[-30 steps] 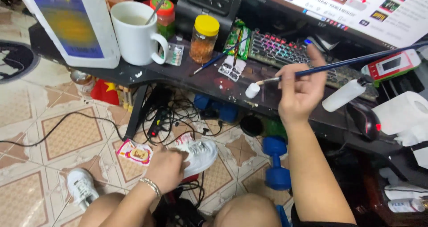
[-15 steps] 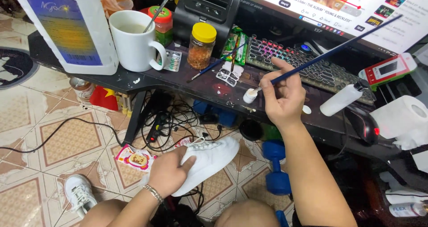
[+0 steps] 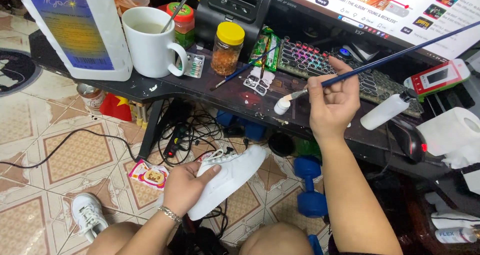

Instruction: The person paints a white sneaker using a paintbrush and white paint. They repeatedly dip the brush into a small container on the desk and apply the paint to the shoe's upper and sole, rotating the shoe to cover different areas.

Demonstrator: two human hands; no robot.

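Black desk [image 3: 210, 92] cluttered with jug [image 3: 75, 30], mug [image 3: 150, 42], jar [image 3: 227, 50], white sneaker [image 3: 235, 177] gripped sideways by left hand [image 3: 185, 185] below desk edge, over tiled floor, brush [image 3: 390, 60] pinched in closed fingers of right hand [image 3: 332, 102], tip at small white bottle [image 3: 281, 106]

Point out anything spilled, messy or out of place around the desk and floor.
White smears and a reddish stain mark the black desk near the small white pot. A second white sneaker lies loose on the tiled floor, apart from the sneaker in the left hand. Tangled cables sprawl under the desk.
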